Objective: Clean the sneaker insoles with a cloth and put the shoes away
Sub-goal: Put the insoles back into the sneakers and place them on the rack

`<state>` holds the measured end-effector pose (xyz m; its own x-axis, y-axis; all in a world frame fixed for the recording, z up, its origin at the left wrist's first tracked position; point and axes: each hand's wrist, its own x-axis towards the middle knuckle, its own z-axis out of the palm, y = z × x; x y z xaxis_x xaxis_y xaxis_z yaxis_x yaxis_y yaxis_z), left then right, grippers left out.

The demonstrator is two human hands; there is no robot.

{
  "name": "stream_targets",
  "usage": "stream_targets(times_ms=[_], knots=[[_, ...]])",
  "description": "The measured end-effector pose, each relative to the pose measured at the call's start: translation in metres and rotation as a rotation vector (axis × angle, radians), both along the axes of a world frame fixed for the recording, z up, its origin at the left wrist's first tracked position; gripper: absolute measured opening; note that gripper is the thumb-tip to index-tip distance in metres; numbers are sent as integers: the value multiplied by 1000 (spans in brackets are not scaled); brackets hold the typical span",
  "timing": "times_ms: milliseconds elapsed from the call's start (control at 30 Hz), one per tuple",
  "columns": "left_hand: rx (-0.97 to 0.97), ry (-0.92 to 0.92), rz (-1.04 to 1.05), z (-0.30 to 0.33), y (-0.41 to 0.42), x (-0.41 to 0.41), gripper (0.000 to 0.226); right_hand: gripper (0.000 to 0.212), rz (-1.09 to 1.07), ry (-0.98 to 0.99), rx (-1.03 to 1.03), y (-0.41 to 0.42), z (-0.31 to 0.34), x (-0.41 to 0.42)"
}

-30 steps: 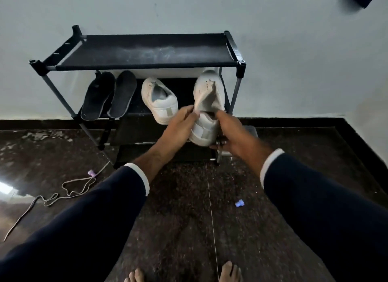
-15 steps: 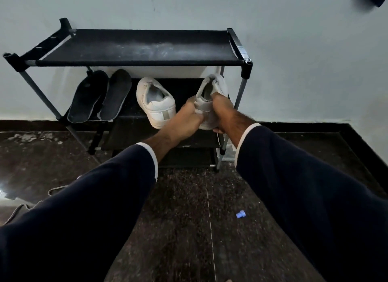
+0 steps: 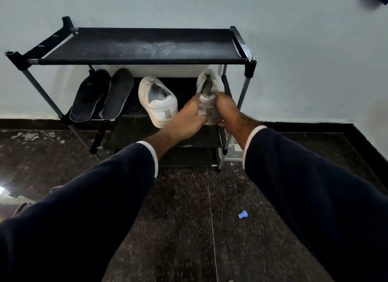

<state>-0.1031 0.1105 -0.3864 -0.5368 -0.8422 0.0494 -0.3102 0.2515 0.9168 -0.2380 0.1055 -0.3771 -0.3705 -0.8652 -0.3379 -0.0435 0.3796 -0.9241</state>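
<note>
While the second white sneaker (image 3: 209,102) is held at the right end of the middle shelf (image 3: 134,116) of the black shoe rack (image 3: 147,48), the put-away step is judged to be in hand. The heel of this sneaker is gripped from both sides: the left hand (image 3: 186,118) is curled around its left flank and the right hand (image 3: 227,111) around its right flank, toe pointed toward the wall. Whether the sole is fully seated on the shelf cannot be told. The first white sneaker (image 3: 157,102) is set just beside it, heel outward, and two dark insoles (image 3: 102,95) are leaned at the left end of the same shelf. No cloth is seen. For the next move, the sneaker is to be settled flat, parallel to its mate, and both hands released without the right rack post (image 3: 241,96) being struck
</note>
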Motion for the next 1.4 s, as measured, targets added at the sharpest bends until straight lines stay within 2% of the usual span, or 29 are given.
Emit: stream_targets(times_ms=[100, 167, 233, 267, 333, 433, 567, 667, 800, 967, 1167, 1300, 1400], knots=[[-184, -57, 58, 3, 7, 27, 55, 69, -6, 142, -5, 25, -13, 6], [-376, -105, 187, 2, 11, 57, 48, 72, -2, 371, -21, 45, -19, 11], [-490, -144, 336, -4, 11, 86, 45, 71, 15, 586, -70, 63, -20, 19], [-488, -173, 409, -8, 8, 97, 44, 70, 26, 670, -115, 70, -18, 24], [-361, -267, 497, -10, 1, 111, 49, 69, 45, 837, -236, 75, -11, 34], [-186, -313, 454, -9, -7, 111, 69, 67, 198, 1111, -388, 63, -2, 48], [-147, -239, 408, -10, -23, 102, 81, 74, 462, 1384, -455, 24, 7, 70], [-157, -215, 367, -17, -35, 101, 74, 74, 567, 1370, -368, -3, 5, 83], [-163, -157, 353, -36, -44, 106, 49, 58, 609, 1138, -198, -22, -8, 88], [-142, -61, 331, -48, -55, 112, 32, 50, 560, 979, -197, -25, -16, 89], [-79, 87, 163, -35, -79, 119, 24, 47, 387, 1097, -340, -17, -18, 99], [-82, 57, 60, -21, -98, 114, 23, 50, 295, 1208, -322, -28, -12, 100], [-59, 15, 27, -21, -111, 111, 23, 49, 325, 1248, -279, -34, -11, 97]])
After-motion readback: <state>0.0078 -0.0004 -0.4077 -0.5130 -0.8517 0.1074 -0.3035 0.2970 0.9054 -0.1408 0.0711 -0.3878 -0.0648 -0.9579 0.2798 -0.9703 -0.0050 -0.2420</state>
